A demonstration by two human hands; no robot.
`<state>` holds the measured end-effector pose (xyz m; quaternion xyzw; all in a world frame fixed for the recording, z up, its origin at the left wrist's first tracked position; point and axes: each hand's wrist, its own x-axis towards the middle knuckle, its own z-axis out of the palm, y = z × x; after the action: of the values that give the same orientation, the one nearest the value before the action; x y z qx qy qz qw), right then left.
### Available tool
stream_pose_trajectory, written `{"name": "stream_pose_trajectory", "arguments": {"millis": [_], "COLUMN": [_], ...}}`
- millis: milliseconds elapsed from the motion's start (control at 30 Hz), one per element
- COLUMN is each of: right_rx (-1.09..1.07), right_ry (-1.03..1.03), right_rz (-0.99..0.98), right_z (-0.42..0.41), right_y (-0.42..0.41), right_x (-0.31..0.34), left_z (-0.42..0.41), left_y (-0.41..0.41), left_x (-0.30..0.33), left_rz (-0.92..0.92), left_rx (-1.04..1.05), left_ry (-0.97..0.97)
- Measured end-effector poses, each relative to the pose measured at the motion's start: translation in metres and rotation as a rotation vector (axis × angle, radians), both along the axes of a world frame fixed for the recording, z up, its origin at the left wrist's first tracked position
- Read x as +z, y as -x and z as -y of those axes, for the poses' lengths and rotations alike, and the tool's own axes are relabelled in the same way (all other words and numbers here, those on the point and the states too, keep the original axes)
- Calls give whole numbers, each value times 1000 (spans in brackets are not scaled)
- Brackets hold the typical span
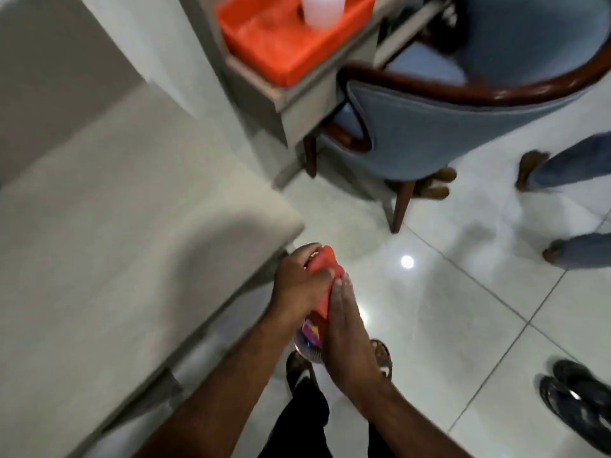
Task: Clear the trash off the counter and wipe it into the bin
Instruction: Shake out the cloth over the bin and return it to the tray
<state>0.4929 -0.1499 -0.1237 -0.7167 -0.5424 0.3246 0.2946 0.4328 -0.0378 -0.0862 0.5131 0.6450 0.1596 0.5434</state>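
Both hands, left hand (299,285) and right hand (347,328), have fingers clamped on a soft red cloth (322,276) bundling colourful crumpled wrappers (309,335), just off the pale counter (132,226) edge. Light, floppy; best cupped underneath.

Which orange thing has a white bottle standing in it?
The orange tray at the top, on the grey stand, holds the white bottle. The other orange thing, a cloth, is in the hands.
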Motion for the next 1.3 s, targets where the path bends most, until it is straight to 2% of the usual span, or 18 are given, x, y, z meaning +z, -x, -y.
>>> {"name": "stream_pose_trajectory", "arguments": {"millis": [67,100,200,267,367,500,567,633,700,800,900,967,1067,1200,1300], "right_rx": [-125,-151,-103,-224,-437,-449,-447,-471,-497,-537,-565,-528,-369,-118,-36], "right_ry": [-26,-71,-147,-60,68,-79,-147,-159,-143,-104,-71,-95,-176,-127,14], "right_rz": [-185,-199,-80,-404,-1015,-1610,-1779,-1742,-1619,-1439,-1165,-930,-652,-202,-82], "right_z": [-13,-20,-34,-50,-89,-139,-159,-181,-207,-251,-305,-338,-389,-450,-485], "right_y": [0,1,6,7,11,2,-13,-34,-59,-94,-121,-135,-151,-161,-162], "right_x": [48,70,113,146,187,214,219,214,202,192,184,178,172,161,153], "left_z": [-13,-19,-42,-63,-94,-141,-173,-209,-247,-306,-364,-396,-444,-487,-502], "left_y": [-2,-2,6,13,24,28,22,13,-3,-30,-57,-70,-84,-87,-84], "left_x": [65,95,173,221,284,329,338,338,330,304,265,242,209,168,149], "left_rz": [-33,-27,71,88,97,101,46,1,-67,-304,-549,-640,-636,-547,-559], "left_rx": [-73,-108,-231,-311,-423,-532,-560,-576,-567,-554,-589,-596,-472,-226,-211], "left_ry": [-150,-204,-274,-340,-448,-402,-359,-357,-426,-564,-600,-637,-603,-462,-499]}}
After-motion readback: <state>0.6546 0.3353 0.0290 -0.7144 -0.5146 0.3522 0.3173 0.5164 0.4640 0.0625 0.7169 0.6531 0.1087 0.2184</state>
